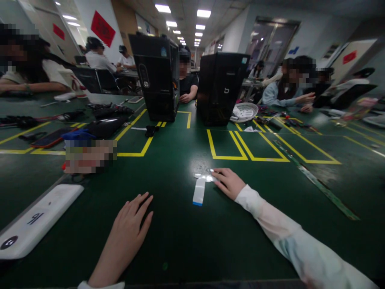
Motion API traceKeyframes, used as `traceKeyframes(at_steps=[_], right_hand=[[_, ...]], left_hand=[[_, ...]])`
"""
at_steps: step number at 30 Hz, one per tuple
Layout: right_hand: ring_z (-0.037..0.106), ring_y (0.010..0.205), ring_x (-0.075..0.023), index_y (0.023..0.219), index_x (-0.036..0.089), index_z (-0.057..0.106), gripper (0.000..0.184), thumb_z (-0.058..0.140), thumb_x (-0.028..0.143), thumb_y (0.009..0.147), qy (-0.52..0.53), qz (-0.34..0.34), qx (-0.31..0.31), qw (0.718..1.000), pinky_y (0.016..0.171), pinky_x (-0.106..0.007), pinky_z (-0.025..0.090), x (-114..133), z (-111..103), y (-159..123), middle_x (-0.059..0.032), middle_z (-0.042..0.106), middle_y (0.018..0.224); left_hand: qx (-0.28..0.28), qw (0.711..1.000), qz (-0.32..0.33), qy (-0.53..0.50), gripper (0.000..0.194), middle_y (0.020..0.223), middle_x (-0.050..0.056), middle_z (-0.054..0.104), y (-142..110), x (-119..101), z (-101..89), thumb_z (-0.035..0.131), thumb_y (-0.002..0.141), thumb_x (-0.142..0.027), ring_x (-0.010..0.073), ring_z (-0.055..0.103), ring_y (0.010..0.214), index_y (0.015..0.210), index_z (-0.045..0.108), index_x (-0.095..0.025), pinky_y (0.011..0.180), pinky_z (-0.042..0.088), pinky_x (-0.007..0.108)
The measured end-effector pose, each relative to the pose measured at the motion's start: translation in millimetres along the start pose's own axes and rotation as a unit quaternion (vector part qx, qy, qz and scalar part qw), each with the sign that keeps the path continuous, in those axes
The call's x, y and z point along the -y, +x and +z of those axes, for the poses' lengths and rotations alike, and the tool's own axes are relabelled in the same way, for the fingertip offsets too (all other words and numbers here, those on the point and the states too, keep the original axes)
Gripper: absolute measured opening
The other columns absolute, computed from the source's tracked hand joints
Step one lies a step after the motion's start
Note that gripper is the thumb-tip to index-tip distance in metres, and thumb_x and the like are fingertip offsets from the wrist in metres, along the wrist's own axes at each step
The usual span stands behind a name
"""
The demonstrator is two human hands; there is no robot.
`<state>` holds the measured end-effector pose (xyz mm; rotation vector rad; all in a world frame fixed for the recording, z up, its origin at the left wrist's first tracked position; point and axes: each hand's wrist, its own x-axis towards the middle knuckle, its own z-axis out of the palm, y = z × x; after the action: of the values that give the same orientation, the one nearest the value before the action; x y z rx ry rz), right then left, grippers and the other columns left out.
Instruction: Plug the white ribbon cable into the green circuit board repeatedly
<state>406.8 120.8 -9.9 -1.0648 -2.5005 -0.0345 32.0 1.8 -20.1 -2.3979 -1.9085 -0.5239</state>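
Observation:
A white flat ribbon cable (198, 192) with a blue end lies bent on the green table, its upper part lost in glare. At its right end is my right hand (229, 183), with thumb and forefinger closed around that end. A small shiny bit shows by the fingertips, too small to name. My left hand (130, 218) is open above or on the table, left of the cable, fingers slightly spread and holding nothing.
Two black computer towers (223, 88) stand ahead, a person between them. Yellow tape (231, 157) marks the table (180, 245). A white device (39, 220), dark cables (24, 119) and a blurred bundle lie left; a white basket (245, 111) and long green strip (325, 190) lie right. Co-workers sit around.

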Motion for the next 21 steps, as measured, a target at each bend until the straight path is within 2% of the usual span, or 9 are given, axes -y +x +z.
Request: traceKeyframes(at_steps=[5,10,15,21], right_hand=[[0.051,0.119,-0.0270,0.128,0.015,0.056,0.042,0.042,0.039,0.097,0.058,-0.072,0.031,0.995,0.098,-0.048,0.046,56,16,18,-0.0158,0.055,0.133],[0.045,0.128,-0.0279,0.135,0.014,0.050,0.049,0.041,0.043,0.097,0.084,-0.120,0.081,0.986,0.104,-0.047,0.041,91,7,13,-0.0148,0.048,0.142],[0.047,0.124,-0.0288,0.136,0.015,0.050,0.053,0.042,0.048,0.095,0.093,-0.136,0.112,0.980,0.103,-0.048,0.041,102,-3,12,-0.0145,0.047,0.144],[0.043,0.130,-0.0259,0.142,0.016,0.045,0.058,0.035,0.052,0.097,0.120,-0.128,0.106,0.979,0.105,-0.045,0.040,95,1,11,-0.0143,0.041,0.148]], left_hand=[[0.015,1.000,-0.013,0.002,0.052,0.145,0.008,0.051,-1,0,-1.5,0.037,0.094,-0.046,0.0285,0.046,0.134,0.139,0.049,-0.023,0.111,0.036,0.054],[0.013,1.000,-0.007,0.011,0.051,0.144,0.009,0.051,0,1,-1.0,0.037,0.094,-0.046,0.0288,0.048,0.132,0.138,0.051,-0.023,0.111,0.036,0.054],[0.016,1.000,-0.007,0.016,0.052,0.144,0.010,0.051,1,0,-2.0,0.035,0.094,-0.047,0.0295,0.048,0.132,0.138,0.051,-0.021,0.110,0.037,0.054],[0.011,1.000,-0.002,0.015,0.052,0.143,0.010,0.052,1,1,-1.2,0.035,0.095,-0.046,0.0297,0.049,0.131,0.137,0.052,-0.021,0.110,0.037,0.055]])
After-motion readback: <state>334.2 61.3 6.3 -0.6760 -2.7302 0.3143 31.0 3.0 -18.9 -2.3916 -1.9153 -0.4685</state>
